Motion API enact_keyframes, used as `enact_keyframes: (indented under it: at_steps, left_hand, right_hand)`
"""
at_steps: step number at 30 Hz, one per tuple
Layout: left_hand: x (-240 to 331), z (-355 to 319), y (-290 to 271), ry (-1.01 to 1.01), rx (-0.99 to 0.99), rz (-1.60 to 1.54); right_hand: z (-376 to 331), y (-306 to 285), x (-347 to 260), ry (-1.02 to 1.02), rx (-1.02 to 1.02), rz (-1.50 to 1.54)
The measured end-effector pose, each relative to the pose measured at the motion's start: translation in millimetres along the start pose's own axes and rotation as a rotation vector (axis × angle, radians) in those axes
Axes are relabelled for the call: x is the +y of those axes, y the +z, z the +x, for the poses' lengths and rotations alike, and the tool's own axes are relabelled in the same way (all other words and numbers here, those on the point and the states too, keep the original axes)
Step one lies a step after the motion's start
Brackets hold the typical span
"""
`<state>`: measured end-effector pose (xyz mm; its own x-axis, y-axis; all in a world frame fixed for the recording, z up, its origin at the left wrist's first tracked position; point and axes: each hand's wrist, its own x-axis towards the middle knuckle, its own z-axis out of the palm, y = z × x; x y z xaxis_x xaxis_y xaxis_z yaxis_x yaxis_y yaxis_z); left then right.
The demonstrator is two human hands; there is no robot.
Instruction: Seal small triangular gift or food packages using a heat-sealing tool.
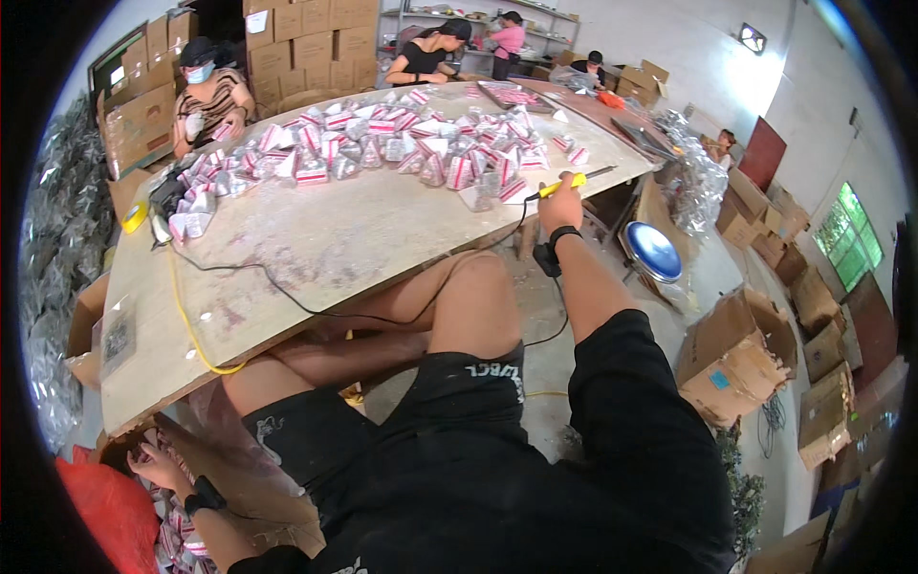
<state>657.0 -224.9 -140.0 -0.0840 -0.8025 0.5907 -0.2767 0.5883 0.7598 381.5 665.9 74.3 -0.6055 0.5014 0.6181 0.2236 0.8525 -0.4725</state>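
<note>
My right hand (560,208) is closed round the yellow handle of a soldering iron (549,188), held over the table's right front edge with its metal tip pointing right. A black cord runs from its rear end. At the lower left, my left hand (159,468) reaches down over a cardboard box (258,486) of small packets (178,538). Its fingers look apart and slightly bent, with nothing visible in them. Across the table lies a long heap of small clear packets (311,143) with red-and-white striped labels.
The pale wooden table (287,230) carries a yellow tape roll (135,217) at its left edge. Cords trail across it. A red bag (100,512) lies beside my left hand. To the right stand a blue round stool (652,252) and an open carton (727,364). Several people work beyond.
</note>
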Motion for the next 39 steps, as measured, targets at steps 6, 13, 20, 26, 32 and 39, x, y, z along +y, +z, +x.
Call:
enact_keyframes:
  at_steps: [6, 13, 20, 26, 32, 39]
  left_hand:
    - [39.8, 8.9, 15.4, 0.324, -0.117, 0.148]
    - [108.9, 72.5, 84.1, 0.785, -0.176, 0.096]
    - [236.5, 112.2, 136.9, 1.056, -0.317, 0.165]
    - [351.9, 86.4, 144.5, 1.194, -0.325, 0.158]
    - [440.0, 43.1, 150.6, 1.36, -0.522, 0.061]
    - [565.4, -59.4, 165.2, 1.593, -0.543, -0.223]
  right_hand:
    - [48.9, -69.8, 65.7, 0.161, 0.193, -0.099]
    - [85.3, -149.0, 122.4, 0.264, 0.349, -0.105]
    - [86.1, -187.7, 154.9, 0.239, 0.389, -0.184]
    - [88.2, -189.8, 152.6, 0.226, 0.408, -0.2]
    - [102.3, -175.8, 131.2, 0.337, 0.446, -0.131]
    - [129.6, -128.1, 35.9, 0.356, 0.565, 0.033]
